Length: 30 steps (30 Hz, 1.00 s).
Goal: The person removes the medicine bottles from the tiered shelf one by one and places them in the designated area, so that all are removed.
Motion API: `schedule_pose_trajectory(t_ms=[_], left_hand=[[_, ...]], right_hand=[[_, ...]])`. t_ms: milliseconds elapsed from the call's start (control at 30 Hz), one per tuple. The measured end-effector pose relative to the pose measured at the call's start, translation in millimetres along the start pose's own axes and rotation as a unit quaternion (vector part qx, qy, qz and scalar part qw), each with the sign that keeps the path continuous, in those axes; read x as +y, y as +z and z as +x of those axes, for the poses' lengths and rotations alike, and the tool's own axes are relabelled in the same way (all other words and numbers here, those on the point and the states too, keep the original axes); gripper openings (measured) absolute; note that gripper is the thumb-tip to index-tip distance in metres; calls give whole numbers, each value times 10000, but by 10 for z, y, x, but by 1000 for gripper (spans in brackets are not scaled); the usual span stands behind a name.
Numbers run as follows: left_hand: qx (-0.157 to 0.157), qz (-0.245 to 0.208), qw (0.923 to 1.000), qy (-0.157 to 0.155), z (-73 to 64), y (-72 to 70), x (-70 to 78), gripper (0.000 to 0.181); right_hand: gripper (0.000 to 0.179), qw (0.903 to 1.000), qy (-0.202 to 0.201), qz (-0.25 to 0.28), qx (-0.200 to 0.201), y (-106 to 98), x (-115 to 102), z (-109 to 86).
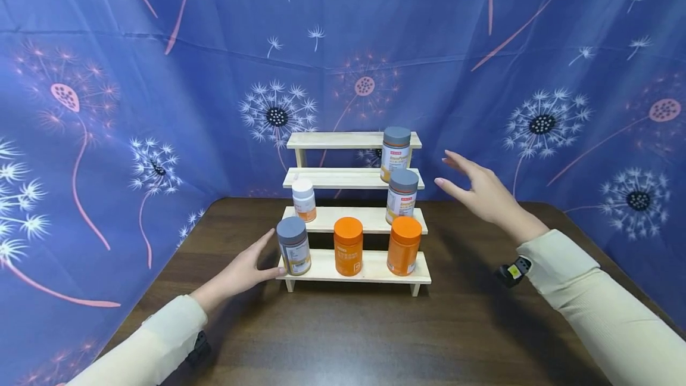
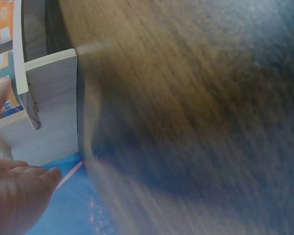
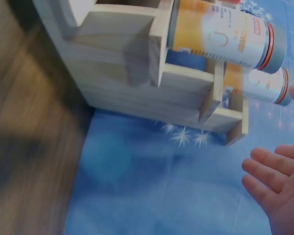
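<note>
The left grey-lidded jar (image 1: 294, 246) stands upright at the left end of the lowest tier of a stepped wooden rack (image 1: 323, 264). The left hand (image 1: 243, 270) is at its left side: thumb extended toward the lower body, fingers extended near the lid, with a wide gap between them. Nothing is gripped; whether a fingertip touches the jar cannot be told.

For secure handling, place thumb and fingers on opposite sides of the body, not on the lid, and apply even pressure. A push from one side only is likely to slide or tip the jar. If lifting, raise the base straight up from the tier. Caution: the white-capped bottle (image 1: 304, 201) stands just behind, on the second tier; avoid knocking it with the fingertips.

The middle orange jar (image 1: 348, 247) and the right orange jar (image 1: 404, 247) stand apart on the lowest tier. The lower right grey-lidded jar (image 1: 402, 196) is on the second tier, the upper right grey-lidded jar (image 1: 395, 155) on the third. The right hand (image 1: 482, 192) is raised beside these two, apart from both, fingers extended, holding nothing. Approach them without brushing either lid.

The rack stands on a dark table (image 1: 343, 329) before a blue dandelion-print cloth (image 1: 214, 11).
</note>
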State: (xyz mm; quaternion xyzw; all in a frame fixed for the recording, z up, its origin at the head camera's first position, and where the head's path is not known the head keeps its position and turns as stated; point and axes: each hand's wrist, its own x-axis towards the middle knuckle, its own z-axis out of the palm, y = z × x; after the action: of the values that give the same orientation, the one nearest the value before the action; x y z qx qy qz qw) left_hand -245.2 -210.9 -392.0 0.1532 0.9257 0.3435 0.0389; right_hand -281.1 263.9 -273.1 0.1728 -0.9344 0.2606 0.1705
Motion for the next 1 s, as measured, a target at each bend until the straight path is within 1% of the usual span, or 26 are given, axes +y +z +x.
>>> schedule_pose_trajectory(t_ms=[267,433,500,567,700,833,933,1000], left_hand=[[55,-96,9999,8,9,57,-26,99],[-128,-506,9986,11,7,69,-51,94],[-267,-678,9973,30,12,70,-69,92],[-390,-809,9960,-23,21,74,-81,89],[-593,-919,9939,-149,31,80,-61,82],[-662,-962,9930,-167,31,101,-18,75],[-677,-953,9931,-119,21,124,3,71],[-686,-1006,9924,-164,14,138,10,70]], right_hand=[[74,9998,-96,183,9,108,-112,173],[71,9985,-84,538,95,151,-173,309],[71,9972,-29,744,85,170,-203,369],[72,9958,68,915,38,194,-233,423],[75,9922,268,1217,-65,246,-290,512],[73,9875,425,1517,-77,300,-327,585],[69,9831,551,1745,-34,341,-344,640],[69,9797,644,1899,-13,365,-343,680]])
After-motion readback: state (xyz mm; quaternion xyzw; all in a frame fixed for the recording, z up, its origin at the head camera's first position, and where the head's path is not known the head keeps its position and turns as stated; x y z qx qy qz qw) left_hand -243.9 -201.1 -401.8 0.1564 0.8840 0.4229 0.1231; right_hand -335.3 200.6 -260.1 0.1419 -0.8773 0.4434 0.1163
